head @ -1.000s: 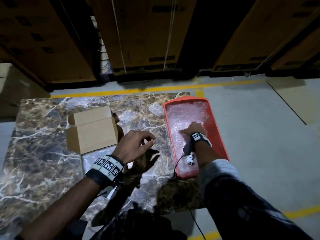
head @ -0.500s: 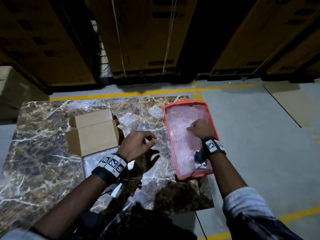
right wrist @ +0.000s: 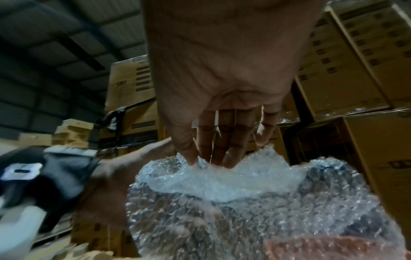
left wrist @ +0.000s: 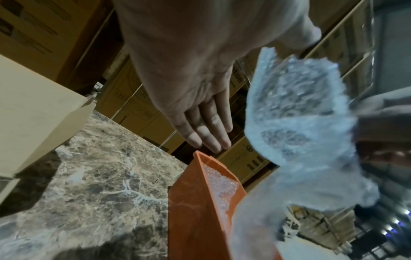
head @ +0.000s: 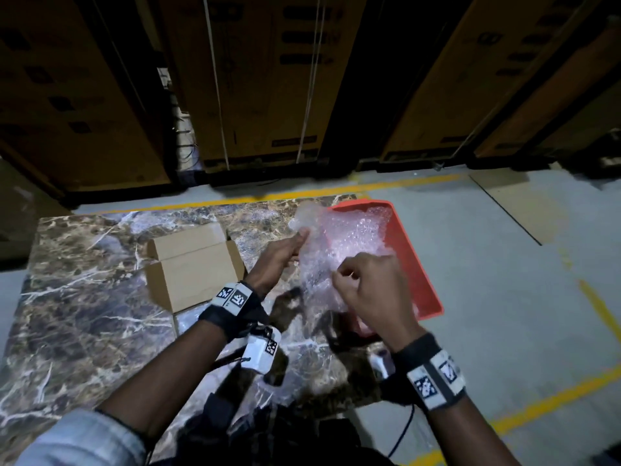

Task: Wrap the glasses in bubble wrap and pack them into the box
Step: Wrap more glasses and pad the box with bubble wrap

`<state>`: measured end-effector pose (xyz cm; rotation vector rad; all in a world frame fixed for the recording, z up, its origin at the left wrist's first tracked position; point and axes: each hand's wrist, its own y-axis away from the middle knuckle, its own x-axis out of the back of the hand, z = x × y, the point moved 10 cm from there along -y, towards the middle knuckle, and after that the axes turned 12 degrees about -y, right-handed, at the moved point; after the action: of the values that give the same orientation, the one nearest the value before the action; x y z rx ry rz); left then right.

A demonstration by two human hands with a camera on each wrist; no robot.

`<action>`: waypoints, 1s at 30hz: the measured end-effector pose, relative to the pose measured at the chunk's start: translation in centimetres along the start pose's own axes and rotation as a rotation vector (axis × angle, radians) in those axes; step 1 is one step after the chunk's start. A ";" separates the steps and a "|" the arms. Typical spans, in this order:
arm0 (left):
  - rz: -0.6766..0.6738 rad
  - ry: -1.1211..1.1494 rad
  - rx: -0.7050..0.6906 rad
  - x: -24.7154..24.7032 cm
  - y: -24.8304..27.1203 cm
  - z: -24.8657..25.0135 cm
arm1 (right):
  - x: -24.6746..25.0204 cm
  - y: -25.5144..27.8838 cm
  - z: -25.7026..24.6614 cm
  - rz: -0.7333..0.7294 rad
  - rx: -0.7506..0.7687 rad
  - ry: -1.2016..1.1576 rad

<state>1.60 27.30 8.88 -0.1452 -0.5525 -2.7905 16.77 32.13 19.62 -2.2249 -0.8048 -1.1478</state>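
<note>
A sheet of bubble wrap [head: 336,250] hangs in the air over the left rim of the orange tray [head: 416,274]. My left hand [head: 300,237] pinches its upper left corner, with the other fingers [left wrist: 211,139] held straight. My right hand [head: 340,274] pinches its near edge, and in the right wrist view the fingertips [right wrist: 195,158] dig into the sheet [right wrist: 233,211]. More bubble wrap [left wrist: 224,190] lies in the tray. An open cardboard box [head: 193,264] sits on the marble table [head: 84,314], left of my hands. No glass shows plainly in any view.
A pale clear sheet [head: 188,326] lies on the table in front of the box. The tray overhangs the table's right edge. Beyond the table are grey floor with yellow lines [head: 386,183] and stacked large cartons [head: 268,79].
My right hand lifted a bubble wrap sheet out of the tray and drew it left and toward me. My left hand moved right and took its far corner.
</note>
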 end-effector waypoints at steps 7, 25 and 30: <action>0.105 0.086 -0.009 4.7 2.2 -2.7 | -5.0 1.8 -5.7 -0.055 0.053 -0.068; 0.374 0.284 0.011 18.3 10.2 -4.0 | -12.1 -4.2 -6.1 -0.181 -0.418 -1.239; 0.457 0.294 0.022 20.6 11.1 -4.9 | -12.1 -4.5 -5.9 -0.190 -0.409 -1.209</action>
<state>-14.86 10.15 11.50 0.1286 -0.4143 -2.3043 4.81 28.05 13.18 -3.2019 -1.2994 0.1578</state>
